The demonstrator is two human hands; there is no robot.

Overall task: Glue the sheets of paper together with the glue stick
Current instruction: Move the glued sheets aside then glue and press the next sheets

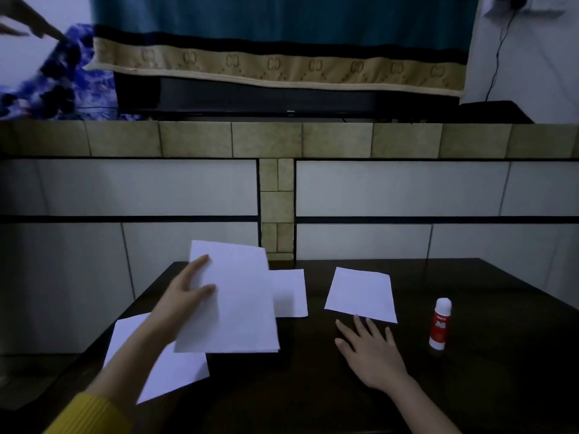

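My left hand grips the left edge of a white sheet and holds it lifted and tilted above the dark table. A second sheet lies partly hidden behind it. A third sheet lies flat at the table's left edge under my forearm. A fourth sheet lies alone right of centre. My right hand rests flat on the table with fingers spread, just below that sheet. The glue stick, white with a red label and capped, stands upright to the right of my right hand.
The table ends close to a tiled wall. Above a tan tile ledge hangs a teal cloth with a beige border over a dark screen. Another person's hand shows at the top left.
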